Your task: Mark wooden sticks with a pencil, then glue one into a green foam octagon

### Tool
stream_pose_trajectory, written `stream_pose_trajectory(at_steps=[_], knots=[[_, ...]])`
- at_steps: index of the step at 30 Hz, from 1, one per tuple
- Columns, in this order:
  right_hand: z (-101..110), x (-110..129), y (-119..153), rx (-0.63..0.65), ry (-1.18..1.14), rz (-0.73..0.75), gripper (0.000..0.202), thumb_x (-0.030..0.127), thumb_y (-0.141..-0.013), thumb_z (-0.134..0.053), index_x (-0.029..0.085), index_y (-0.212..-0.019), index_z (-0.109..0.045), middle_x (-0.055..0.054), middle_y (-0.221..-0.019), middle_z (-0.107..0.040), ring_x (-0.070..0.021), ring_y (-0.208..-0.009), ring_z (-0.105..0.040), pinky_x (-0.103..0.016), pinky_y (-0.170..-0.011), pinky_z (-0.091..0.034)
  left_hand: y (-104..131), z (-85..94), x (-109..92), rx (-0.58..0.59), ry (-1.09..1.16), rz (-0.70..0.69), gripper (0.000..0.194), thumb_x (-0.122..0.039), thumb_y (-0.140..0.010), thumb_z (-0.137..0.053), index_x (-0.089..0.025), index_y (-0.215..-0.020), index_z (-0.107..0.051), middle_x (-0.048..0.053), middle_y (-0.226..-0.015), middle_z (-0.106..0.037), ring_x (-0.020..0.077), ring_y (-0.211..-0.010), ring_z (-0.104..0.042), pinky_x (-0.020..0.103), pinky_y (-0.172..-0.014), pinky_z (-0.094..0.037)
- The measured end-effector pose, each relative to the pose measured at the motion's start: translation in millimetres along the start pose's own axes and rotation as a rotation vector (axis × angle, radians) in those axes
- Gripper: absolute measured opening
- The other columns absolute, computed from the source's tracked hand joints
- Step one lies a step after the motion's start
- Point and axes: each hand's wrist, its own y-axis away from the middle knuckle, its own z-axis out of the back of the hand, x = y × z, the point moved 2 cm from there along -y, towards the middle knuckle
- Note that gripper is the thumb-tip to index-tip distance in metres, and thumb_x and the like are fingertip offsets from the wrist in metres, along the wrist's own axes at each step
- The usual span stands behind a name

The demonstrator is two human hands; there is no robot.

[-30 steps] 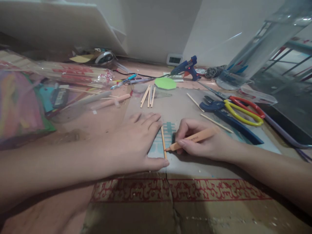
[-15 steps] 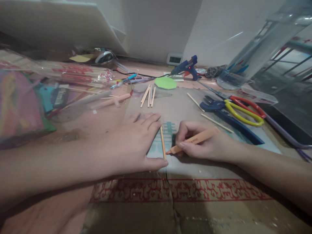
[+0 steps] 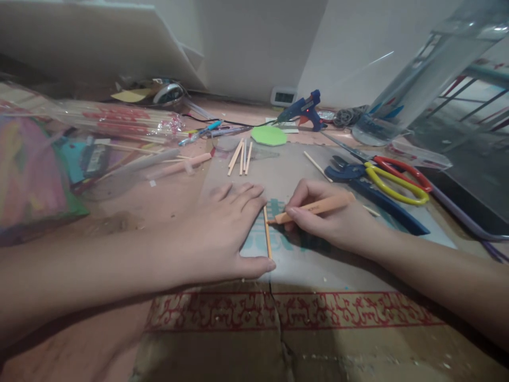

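The relation that matters lies between the thin stick [image 3: 268, 239] and the tip of the orange marker [image 3: 330, 203]. The stick lies flat on the pale sheet [image 3: 302, 269], its long axis running nearly from 12 to 6, with the far end leaning slightly toward 11. The left hand [image 3: 222, 228] is palm down at the stick's 9 o'clock side, fingers spread apart and not closed around anything; the index fingertip is at the stick's far end and the thumb tip at its near end, so that the stick spans the gap between them and seems to be pinned at both ends. The right hand [image 3: 338, 220] is on the 3 o'clock side, thumb and fingers clamped on the marker in a writing grip. From that grip the stick lies toward 9 o'clock, and the marker, slanting back from its tip to between 2 and 3, crosses the stick's line nearly square. Its tip is at the stick's right edge, somewhat beyond the middle of its length; actual contact is too fine to tell. The left hand is nearer to the stick, and only the marker's tip reaches it from the right. A bunch of short sticks [image 3: 241, 157] lies between 11 and 12 from the pinned stick, well apart from both hands.
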Motion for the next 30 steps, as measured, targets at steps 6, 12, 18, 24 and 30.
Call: stream_pose_trajectory(at_steps=[6, 12, 18, 24, 30], knots=[[3.1, -2.5, -1.2, 0.006, -0.029, 0.000, 0.026, 0.036, -0.088, -0.075, 0.022, -0.078, -0.056, -0.002, -0.063, -0.074, -0.0152, -0.057, -0.069, -0.023, -0.052, -0.050, -2.8, -2.9, -3.0, 0.025, 0.091, -0.010, 0.107, -0.076, -0.081, -0.064, -0.007, -0.157, -0.036, 0.025, -0.167, -0.031, 0.0426, -0.157, -0.025, 0.063, -0.127, -0.019], [1.5, -1.8, -0.9, 0.040, -0.014, -0.022, 0.023, 0.033, -0.090, -0.072, 0.021, -0.078, -0.055, -0.003, -0.064, -0.075, -0.0151, -0.057, -0.068, -0.023, -0.051, -0.050, -2.9, -3.7, -1.9, 0.023, 0.100, -0.012, 0.106, -0.075, -0.081, -0.065, -0.005, -0.156, -0.036, 0.026, -0.166, -0.031, 0.0419, -0.157, -0.025, 0.062, -0.127, -0.018], [3.7, -0.4, -6.7, -0.096, 0.033, -0.009, 0.023, 0.032, -0.089, -0.073, 0.021, -0.076, -0.057, -0.003, -0.065, -0.074, -0.0138, -0.055, -0.066, -0.022, -0.047, -0.045, -1.7, -3.0, -2.4, 0.020, 0.090, -0.026, 0.105, -0.073, -0.082, -0.065, -0.005, -0.156, -0.037, 0.027, -0.166, -0.032, 0.0429, -0.156, -0.025, 0.064, -0.126, -0.020], [4.0, -2.4, -4.7, -0.069, -0.020, -0.007, 0.027, 0.038, -0.090, -0.074, 0.021, -0.077, -0.057, -0.002, -0.065, -0.074, -0.0139, -0.055, -0.067, -0.022, -0.048, -0.046, -2.9, -2.3, -1.6, 0.011, 0.080, -0.031, 0.104, -0.075, -0.083, -0.062, -0.005, -0.156, -0.036, 0.027, -0.166, -0.031, 0.0429, -0.157, -0.024, 0.065, -0.126, -0.021], [2.0, -1.4, -4.8, -0.013, -0.023, -0.027, 0.028, 0.039, -0.087, -0.077, 0.021, -0.078, -0.057, -0.003, -0.065, -0.074, -0.0151, -0.057, -0.067, -0.024, -0.051, -0.049, -1.5, -4.3, -1.5, 0.007, 0.102, -0.014, 0.102, -0.075, -0.080, -0.064, -0.010, -0.155, -0.038, 0.024, -0.166, -0.033, 0.0412, -0.157, -0.025, 0.062, -0.127, -0.020]])
